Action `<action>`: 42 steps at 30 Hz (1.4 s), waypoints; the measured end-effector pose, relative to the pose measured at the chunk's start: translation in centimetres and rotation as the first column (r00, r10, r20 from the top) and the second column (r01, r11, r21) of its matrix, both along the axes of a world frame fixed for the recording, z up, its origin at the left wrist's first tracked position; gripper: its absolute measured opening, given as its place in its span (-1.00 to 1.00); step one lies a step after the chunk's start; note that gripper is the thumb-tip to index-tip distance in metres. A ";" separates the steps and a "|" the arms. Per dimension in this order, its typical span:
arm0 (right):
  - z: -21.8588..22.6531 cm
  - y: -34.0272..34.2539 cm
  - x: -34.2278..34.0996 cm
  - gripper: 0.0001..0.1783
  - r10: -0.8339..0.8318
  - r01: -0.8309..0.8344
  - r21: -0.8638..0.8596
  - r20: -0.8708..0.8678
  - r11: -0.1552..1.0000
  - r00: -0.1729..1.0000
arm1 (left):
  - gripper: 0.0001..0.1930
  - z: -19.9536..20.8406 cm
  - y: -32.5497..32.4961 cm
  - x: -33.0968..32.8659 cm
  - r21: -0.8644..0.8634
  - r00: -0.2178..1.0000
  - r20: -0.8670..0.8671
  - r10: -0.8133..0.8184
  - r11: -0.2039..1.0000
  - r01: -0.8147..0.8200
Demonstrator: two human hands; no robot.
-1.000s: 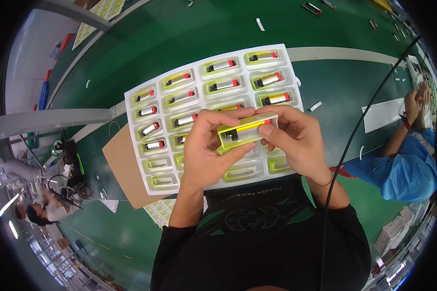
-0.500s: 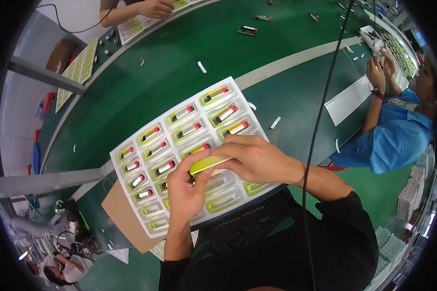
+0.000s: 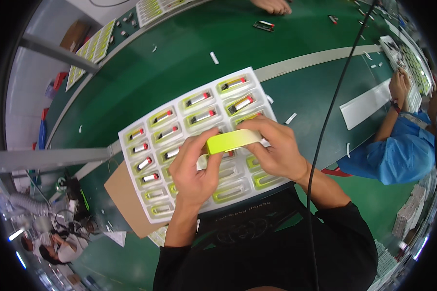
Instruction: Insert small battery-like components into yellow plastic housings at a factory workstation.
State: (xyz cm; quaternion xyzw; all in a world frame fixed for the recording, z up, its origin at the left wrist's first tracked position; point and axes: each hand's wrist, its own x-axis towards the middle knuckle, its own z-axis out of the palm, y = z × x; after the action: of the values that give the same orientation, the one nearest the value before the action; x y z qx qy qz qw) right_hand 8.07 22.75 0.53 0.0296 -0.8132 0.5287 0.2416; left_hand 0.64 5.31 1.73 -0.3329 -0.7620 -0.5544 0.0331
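Note:
My left hand (image 3: 196,169) and my right hand (image 3: 279,150) hold a slim casing (image 3: 232,141) between them, each pinching one end. It fades from yellow-green at the left to white at the right. Under my hands lies a white moulded tray (image 3: 177,106), tilted on the bench. Yellow-green shells sit in its compartments. Many of them carry a silver, red-ended part (image 3: 197,100) that looks like a small battery; several near my side have none. My fingers cover part of the tray's middle.
A green belt (image 3: 170,63) runs behind the tray, with a small part (image 3: 264,26) and a co-worker's hand (image 3: 273,6) over it. A black cable (image 3: 326,123) hangs at my right. Cardboard (image 3: 126,199) sticks out by the tray; a metal bar (image 3: 48,162) is at left. A blue-sleeved person (image 3: 403,148) works at right.
The casing has turned in my hands, showing more of its broad side, and my right hand has drawn toward its white end. The co-worker's hand across the belt has moved right.

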 end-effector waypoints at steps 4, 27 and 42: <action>0.8 -0.9 0.0 -0.61 -0.042 0.052 0.070 -0.136 0.996 0.990 | -0.64 -0.4 0.2 0.0 0.088 0.990 -0.127 0.062 0.995 -0.051; 3.5 -1.2 1.1 -0.44 0.070 0.017 0.220 -0.384 0.975 0.921 | -0.62 -2.3 0.0 0.9 0.379 0.996 -0.061 -0.064 0.922 0.082; -4.1 5.2 1.0 -0.76 0.007 -0.101 0.377 0.244 0.921 0.970 | -0.84 -5.0 3.6 -0.3 -0.504 0.983 -0.043 -0.178 0.853 0.133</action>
State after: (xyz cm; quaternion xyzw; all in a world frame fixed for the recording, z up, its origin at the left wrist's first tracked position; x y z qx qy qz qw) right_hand 9.05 27.94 -3.55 0.0359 -0.9232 0.3641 0.1171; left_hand 0.29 8.95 -3.30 -0.4146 -0.8478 -0.3242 -0.0654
